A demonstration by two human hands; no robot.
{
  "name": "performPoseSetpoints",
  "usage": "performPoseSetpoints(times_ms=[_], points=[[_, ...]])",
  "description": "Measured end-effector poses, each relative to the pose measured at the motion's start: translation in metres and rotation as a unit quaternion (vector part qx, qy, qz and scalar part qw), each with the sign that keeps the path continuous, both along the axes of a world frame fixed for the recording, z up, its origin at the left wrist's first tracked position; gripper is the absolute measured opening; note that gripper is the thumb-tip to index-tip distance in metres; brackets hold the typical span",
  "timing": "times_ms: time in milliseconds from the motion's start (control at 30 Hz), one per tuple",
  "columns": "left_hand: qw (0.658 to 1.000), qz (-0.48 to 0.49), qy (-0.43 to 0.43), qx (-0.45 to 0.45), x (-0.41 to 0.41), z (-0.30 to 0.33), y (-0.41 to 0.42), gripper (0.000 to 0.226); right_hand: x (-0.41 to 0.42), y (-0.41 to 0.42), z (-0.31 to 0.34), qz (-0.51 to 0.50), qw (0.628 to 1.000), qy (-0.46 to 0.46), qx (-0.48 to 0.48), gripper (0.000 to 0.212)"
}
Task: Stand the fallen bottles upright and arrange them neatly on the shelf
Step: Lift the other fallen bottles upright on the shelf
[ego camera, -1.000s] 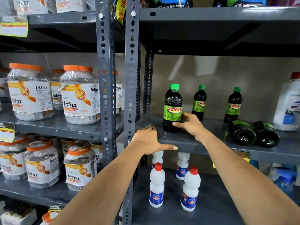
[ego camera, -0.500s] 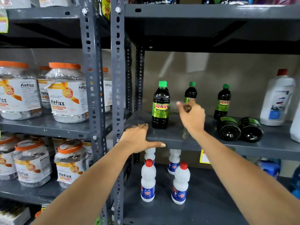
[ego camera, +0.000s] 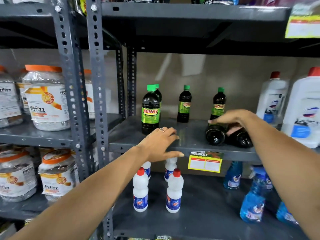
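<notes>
A grey metal shelf (ego camera: pixel 188 135) is seen from above the arms. Four dark green-capped bottles are stood upright on it; the front one (ego camera: pixel 150 110) is labelled SUNNY. Two fallen bottles (ego camera: pixel 215 135) are laid side by side, bases outward. The right hand (ego camera: pixel 232 118) is spread over them, touching. The left hand (ego camera: pixel 160 142) is laid flat on the shelf's front edge.
</notes>
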State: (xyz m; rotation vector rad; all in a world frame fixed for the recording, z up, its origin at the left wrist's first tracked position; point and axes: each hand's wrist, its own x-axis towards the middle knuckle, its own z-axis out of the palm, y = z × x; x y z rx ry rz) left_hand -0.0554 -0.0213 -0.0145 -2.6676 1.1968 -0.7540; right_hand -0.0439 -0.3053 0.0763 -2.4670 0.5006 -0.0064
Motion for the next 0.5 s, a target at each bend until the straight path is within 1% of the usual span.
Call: performPoseSetpoints(times_ms=[33,67,133,200,233,300,400,500], points=[[1.000,0.005,0.020,0.005,0.005,0.002,-0.003,0.083,0.006,0.002,-0.005,0.009,0.999,0.033,0.030,0.085],[0.999,0.010,0.044,0.008,0.010,0.002,-0.006,0.087,0.011,0.004,-0.010,0.014,0.997,0.053,0.047,0.084],[0.995,0.036,0.098,0.001,0.017,-0.003,-0.009,0.093,0.015,0.009,-0.016,0.023,0.998,0.048,0.044,0.067],[0.988,0.075,0.133,-0.006,0.016,-0.007,-0.009,0.099,0.015,0.015,-0.019,0.022,0.999,-0.022,0.040,0.054],[0.986,0.094,0.138,-0.012,0.014,-0.007,-0.010,0.102,0.017,0.017,-0.021,0.018,0.996,-0.062,0.056,0.053],[0.982,0.132,0.134,-0.021,0.009,-0.008,-0.012,0.107,0.021,0.020,-0.030,0.009,0.985,-0.140,0.101,0.060],[0.980,0.165,0.110,-0.020,0.005,-0.009,-0.015,0.107,0.025,0.035,-0.044,-0.027,0.962,-0.252,0.099,0.071],[0.981,0.158,0.109,-0.033,0.005,-0.011,-0.015,0.107,0.030,0.049,-0.060,-0.021,0.929,-0.359,0.086,0.066]])
